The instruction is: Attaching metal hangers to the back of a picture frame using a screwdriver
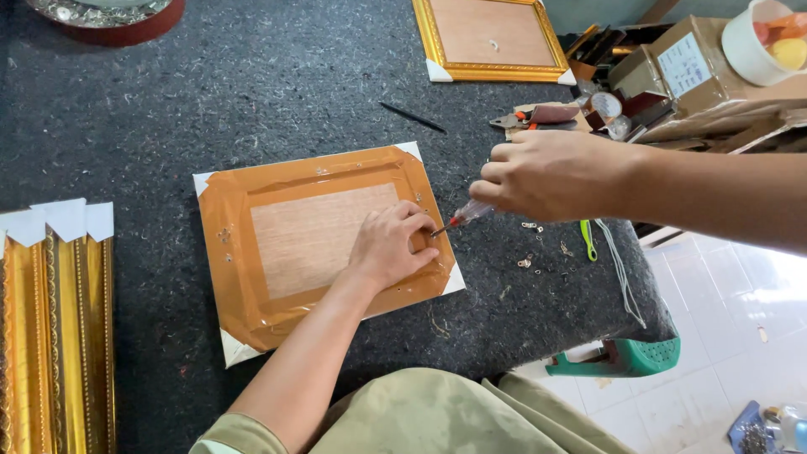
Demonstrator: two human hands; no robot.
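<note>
A picture frame [277, 189] lies face down on the dark felt table [252, 84], its back sealed with brown tape around a wooden panel, white protectors on its corners. My left hand [391, 245] rests on the frame's right edge, fingers curled, pinching something small that I cannot make out. My right hand [551, 175] grips a screwdriver [465, 214] with a clear handle and red collar. Its tip meets the frame right beside my left fingers.
Small metal hangers and screws [530, 244] lie scattered right of the frame, with a green tool [588, 240] and a white cord [620, 265]. Gold frames [59, 336] stack at the left, another frame [492, 38] at the back. Pliers [525, 118], boxes and tape rolls crowd the right.
</note>
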